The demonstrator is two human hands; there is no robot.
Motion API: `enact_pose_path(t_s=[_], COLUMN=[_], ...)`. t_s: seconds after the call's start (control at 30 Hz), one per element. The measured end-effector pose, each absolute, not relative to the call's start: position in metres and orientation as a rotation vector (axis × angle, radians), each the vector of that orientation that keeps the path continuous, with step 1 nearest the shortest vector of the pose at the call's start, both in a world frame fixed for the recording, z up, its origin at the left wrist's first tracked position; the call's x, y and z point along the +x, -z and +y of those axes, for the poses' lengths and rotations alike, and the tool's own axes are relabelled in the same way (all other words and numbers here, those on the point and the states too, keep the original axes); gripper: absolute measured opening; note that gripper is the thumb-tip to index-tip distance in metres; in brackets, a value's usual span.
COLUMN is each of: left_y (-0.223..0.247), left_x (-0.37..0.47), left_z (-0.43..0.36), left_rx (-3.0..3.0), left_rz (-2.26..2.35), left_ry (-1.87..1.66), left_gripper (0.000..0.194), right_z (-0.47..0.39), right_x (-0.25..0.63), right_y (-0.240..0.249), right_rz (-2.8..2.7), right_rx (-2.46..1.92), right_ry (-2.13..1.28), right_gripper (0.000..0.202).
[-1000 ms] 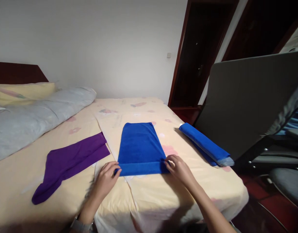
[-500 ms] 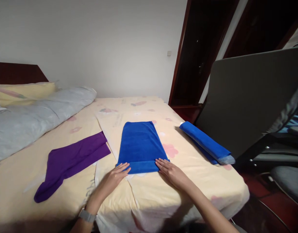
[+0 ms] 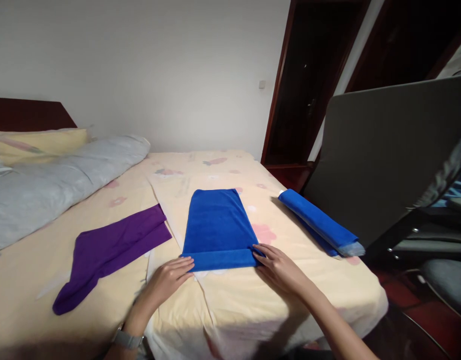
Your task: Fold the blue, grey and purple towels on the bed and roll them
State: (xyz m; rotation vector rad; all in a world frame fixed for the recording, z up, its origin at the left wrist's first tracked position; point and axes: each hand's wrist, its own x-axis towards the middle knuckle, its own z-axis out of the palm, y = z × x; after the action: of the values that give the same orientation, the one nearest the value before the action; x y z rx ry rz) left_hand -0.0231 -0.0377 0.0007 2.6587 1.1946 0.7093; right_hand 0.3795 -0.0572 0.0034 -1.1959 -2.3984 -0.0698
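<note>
A blue towel (image 3: 217, 220) lies spread on the bed, its near edge turned over into a flat band. At the band's left end is my left hand (image 3: 170, 280), fingers on top and thumb near the front edge, closed on the cloth. My right hand (image 3: 279, 270) holds the right end the same way, its fingers curled over the corner. To the left lies a folded purple cloth (image 3: 117, 245), apart from both hands. Another blue cloth (image 3: 316, 217), folded long and narrow with clear plastic at its near end, rests on the right.
The bed (image 3: 230, 305) has a pale yellow patterned sheet. A grey quilt (image 3: 65, 175) and a yellow pillow (image 3: 42, 145) are at the left. Beyond the bed's right edge stand a large dark panel (image 3: 384, 150) and a grey seat (image 3: 448, 285).
Both hands have slid outward from on top of the folded band to its two ends. Their fingers were flatter before. The towel lies almost unchanged.
</note>
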Motion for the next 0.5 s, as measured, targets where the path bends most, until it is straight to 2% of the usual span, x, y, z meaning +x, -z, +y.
enact_pose_path(t_s=[0.13, 0.27, 0.5], left_y=[-0.007, -0.013, -0.013], left_x=[-0.007, 0.035, 0.062], left_z=[-0.036, -0.037, -0.039], left_rx=[2.723, 2.85, 2.93], left_rz=[1.164, 1.059, 1.023], left_ry=[-0.828, -0.782, -0.682], left_gripper=[0.033, 0.035, 0.023], right_z=[-0.062, -0.056, -0.044], right_x=[0.349, 0.309, 0.283], right_y=[-0.012, -0.009, -0.001], right_rz=[-2.379, -2.397, -2.435], right_rx=[-1.126, -1.055, -1.017], right_ry=[0.088, 0.065, 0.12], right_gripper=[0.04, 0.039, 0.028])
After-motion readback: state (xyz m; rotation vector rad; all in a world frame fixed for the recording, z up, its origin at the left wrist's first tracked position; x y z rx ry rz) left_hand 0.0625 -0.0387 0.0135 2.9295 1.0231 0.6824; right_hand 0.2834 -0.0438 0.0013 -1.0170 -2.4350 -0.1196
